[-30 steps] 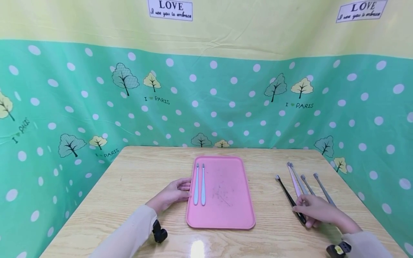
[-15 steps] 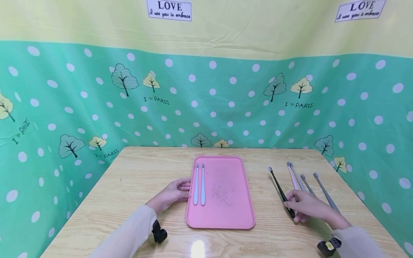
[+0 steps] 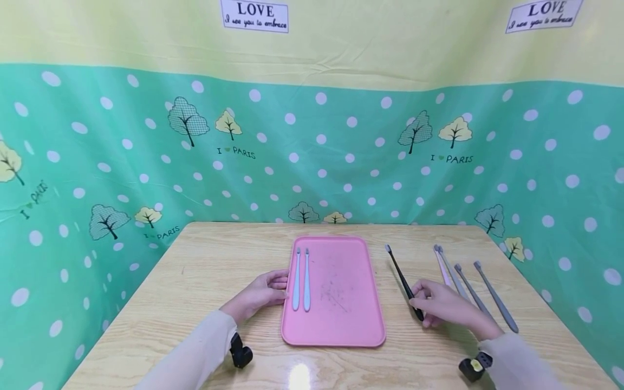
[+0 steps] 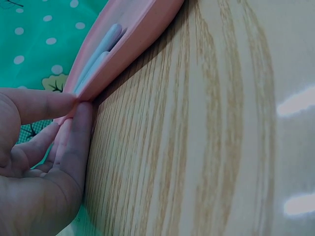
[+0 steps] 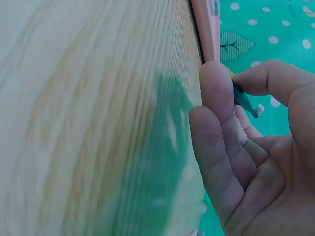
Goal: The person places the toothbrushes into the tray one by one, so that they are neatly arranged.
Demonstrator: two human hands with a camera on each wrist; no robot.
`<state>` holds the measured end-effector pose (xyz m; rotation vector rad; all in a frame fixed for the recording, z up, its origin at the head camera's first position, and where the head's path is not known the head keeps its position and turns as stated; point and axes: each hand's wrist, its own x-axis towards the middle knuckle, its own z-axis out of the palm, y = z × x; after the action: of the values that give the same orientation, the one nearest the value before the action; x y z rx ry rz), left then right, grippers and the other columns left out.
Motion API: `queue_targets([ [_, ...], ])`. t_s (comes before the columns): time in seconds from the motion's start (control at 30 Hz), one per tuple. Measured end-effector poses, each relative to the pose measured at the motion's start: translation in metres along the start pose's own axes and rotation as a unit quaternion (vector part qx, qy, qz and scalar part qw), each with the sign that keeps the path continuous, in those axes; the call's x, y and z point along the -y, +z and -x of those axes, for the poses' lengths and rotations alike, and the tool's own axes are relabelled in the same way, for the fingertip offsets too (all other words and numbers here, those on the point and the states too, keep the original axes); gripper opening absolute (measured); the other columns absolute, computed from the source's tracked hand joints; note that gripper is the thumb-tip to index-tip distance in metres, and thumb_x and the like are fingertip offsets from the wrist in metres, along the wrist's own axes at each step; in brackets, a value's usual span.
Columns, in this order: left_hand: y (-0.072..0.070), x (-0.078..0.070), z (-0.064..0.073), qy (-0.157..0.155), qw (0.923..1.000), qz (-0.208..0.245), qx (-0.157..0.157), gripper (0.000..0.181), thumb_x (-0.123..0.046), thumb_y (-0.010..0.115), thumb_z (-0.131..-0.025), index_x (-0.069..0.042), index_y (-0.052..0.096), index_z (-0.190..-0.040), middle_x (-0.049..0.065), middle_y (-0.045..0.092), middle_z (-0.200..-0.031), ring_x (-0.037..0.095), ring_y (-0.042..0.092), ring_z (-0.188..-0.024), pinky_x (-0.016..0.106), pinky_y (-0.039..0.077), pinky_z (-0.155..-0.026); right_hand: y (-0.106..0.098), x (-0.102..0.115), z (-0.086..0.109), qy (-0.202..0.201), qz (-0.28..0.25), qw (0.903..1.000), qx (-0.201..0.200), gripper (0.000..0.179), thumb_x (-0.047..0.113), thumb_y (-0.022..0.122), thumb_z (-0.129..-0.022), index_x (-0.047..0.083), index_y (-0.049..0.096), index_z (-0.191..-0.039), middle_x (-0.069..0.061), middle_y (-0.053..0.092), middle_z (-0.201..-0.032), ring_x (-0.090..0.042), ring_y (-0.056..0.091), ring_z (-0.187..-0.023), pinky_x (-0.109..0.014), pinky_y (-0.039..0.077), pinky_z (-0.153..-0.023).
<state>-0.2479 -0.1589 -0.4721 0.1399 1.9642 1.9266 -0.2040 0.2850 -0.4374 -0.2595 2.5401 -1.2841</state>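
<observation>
My right hand [image 3: 441,304] pinches a black toothbrush [image 3: 401,276] by its handle end, between the pink tray and the other brushes. The brush slants, its bristle head up and left, near the tray's right side. In the right wrist view, thumb and fingers meet round the dark handle [image 5: 244,102]. My left hand [image 3: 260,292] holds the left rim of the pink tray [image 3: 336,331]. The left wrist view shows thumb and fingertips pinching that rim [image 4: 133,59]. Two light blue toothbrushes, an outer one [image 3: 296,281] and an inner one [image 3: 306,281], lie side by side along the tray's left side.
Right of the right hand lie a pink toothbrush [image 3: 442,265] and several grey ones, among them a far-right grey toothbrush [image 3: 496,298]. The wooden table [image 3: 209,244] ends at a green polka-dot curtain [image 3: 341,162] behind and at both sides.
My right hand has carried the black toothbrush leftwards, away from the other brushes and closer to the tray. The left hand and the tray have stayed put.
</observation>
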Motion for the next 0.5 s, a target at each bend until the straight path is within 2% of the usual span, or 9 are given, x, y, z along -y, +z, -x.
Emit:
queue_targets([
  [0.13,0.001,-0.001,0.001,-0.007,1.0000,-0.001,-0.004,0.067,0.011,0.062,-0.089,0.006,0.036,-0.150,0.023,0.049,-0.133,0.027,0.057,-0.113,0.038,0.057,-0.096,0.007,0.003,-0.005,-0.022,-0.009,0.9995,0.021,0.027,0.018,0.065,-0.096,-0.003,0.055,-0.110,-0.009,0.060,-0.082,-0.026,0.064,-0.060,-0.037,0.060,-0.050],
  [0.5,0.002,-0.002,0.001,-0.009,0.9998,-0.013,-0.013,0.068,0.010,0.064,-0.088,0.005,0.036,-0.150,0.022,0.049,-0.133,0.028,0.057,-0.114,0.036,0.057,-0.096,0.025,0.021,-0.024,-0.043,-0.039,0.9962,0.065,0.032,0.020,0.063,-0.098,-0.006,0.054,-0.115,-0.009,0.062,-0.084,-0.021,0.065,-0.062,-0.035,0.063,-0.054],
])
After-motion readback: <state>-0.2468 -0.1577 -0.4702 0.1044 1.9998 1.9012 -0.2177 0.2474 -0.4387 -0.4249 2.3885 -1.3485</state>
